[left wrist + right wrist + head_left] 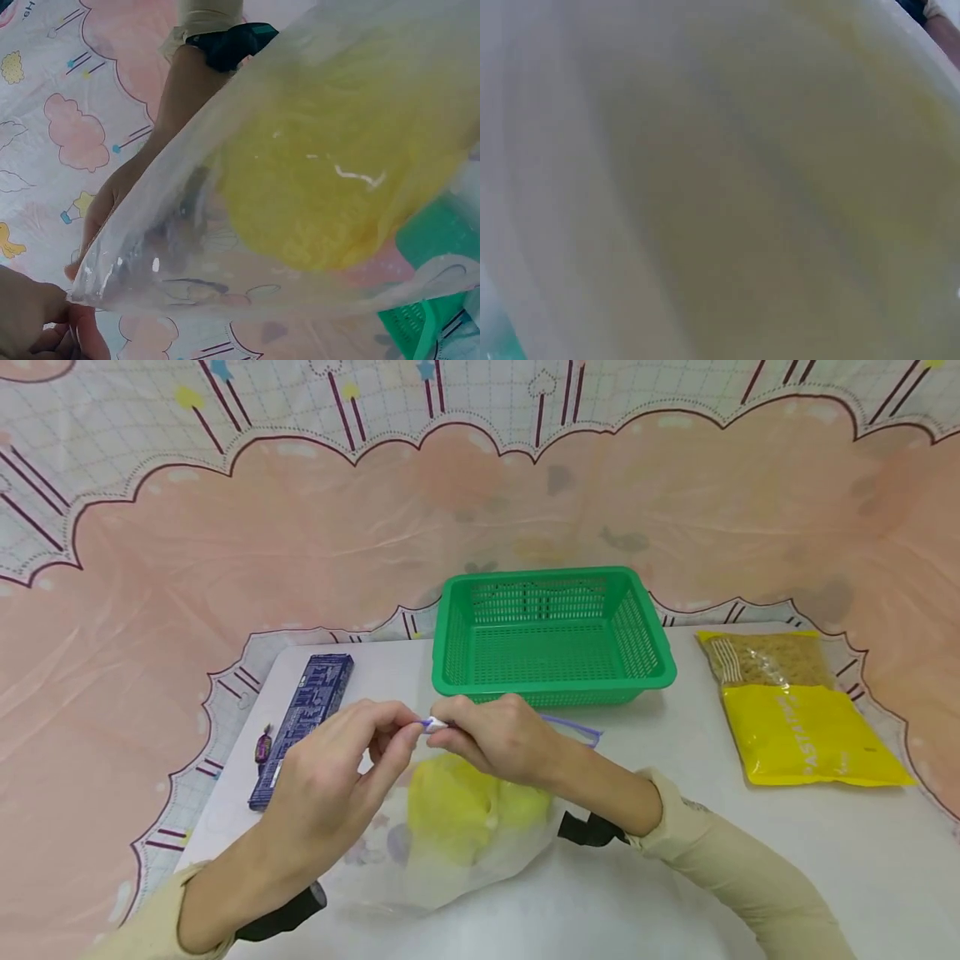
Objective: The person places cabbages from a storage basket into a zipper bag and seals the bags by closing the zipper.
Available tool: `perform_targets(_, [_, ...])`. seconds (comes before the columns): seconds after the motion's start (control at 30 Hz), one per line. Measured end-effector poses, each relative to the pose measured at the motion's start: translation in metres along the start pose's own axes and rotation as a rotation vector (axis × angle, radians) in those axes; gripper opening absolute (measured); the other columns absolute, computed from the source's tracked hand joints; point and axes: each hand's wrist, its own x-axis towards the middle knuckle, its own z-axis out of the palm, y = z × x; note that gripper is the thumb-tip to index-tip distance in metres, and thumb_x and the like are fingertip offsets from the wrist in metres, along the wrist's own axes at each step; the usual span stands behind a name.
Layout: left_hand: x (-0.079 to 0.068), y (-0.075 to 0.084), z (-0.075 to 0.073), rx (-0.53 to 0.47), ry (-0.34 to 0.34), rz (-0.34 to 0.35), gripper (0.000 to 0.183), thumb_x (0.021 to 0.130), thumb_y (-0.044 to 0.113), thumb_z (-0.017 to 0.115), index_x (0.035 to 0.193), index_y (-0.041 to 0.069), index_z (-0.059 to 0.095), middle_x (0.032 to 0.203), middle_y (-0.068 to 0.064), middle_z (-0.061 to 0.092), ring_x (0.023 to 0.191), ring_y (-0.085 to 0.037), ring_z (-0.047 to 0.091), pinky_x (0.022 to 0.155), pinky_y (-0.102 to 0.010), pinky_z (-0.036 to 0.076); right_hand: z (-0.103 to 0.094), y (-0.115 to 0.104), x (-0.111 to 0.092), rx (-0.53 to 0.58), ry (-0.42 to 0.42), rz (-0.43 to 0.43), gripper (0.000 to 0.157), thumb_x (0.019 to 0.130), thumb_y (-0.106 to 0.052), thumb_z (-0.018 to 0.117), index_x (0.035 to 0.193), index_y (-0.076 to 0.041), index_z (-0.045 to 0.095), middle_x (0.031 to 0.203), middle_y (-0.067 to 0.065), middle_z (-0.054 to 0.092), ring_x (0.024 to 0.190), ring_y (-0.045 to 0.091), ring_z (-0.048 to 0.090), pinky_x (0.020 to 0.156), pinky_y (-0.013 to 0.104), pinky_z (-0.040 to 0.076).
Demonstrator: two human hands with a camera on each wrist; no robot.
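Observation:
Both hands meet at one end of the purple zip edge (pixel 573 728) of a translucent zip bag (pixel 480 868). Thumb and finger of my left hand (pixel 330 768) pinch the edge at its end. Just to the right, my right hand (pixel 498 739) grips the same edge, with a small white piece showing between the two hands. A soft-looking yellow item (pixel 450 802) fills much of the bag, seen through the film. In the left wrist view the bag (pixel 187 255) hangs with its corner between the hands, and in the right wrist view its blurred film covers nearly everything.
A green plastic basket (pixel 555 689) stands behind the hands. On the left lie a dark blue flat packet (pixel 311 710) and a small wrapped candy (pixel 262 748). A yellow pasta bag (pixel 810 735) lies at the right of the white table (pixel 637 910).

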Motion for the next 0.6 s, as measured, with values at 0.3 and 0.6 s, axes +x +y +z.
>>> perform_targets(0.3, [-0.0001,0.0002,-0.0073,0.023,-0.117,0.011,0.036,0.104,0.029,0.044,0.09,0.003,0.063,0.075,0.0,0.058,0.066,-0.007,0.048,0.059,-0.013,0.041,-0.0043,-0.0005,0.0025,0.08,-0.07,-0.007,0.037,0.105,-0.035,0.031,0.088,-0.007,0.049,0.061,-0.003,0.045,0.043,0.004,0.035,0.042,0.012,0.024])
perform_targets(0.6, [-0.0003,-0.0041,-0.0014,-0.034,-0.087,0.109,0.03,0.099,0.015,0.04,0.079,0.008,0.061,0.068,0.006,0.051,0.066,-0.006,0.044,0.058,-0.012,0.037,-0.0068,0.0032,0.0042,0.26,-0.153,-0.017,0.037,0.105,-0.033,0.033,0.089,-0.007,0.055,0.064,-0.003,0.05,0.049,0.003,0.04,0.046,0.01,0.03])
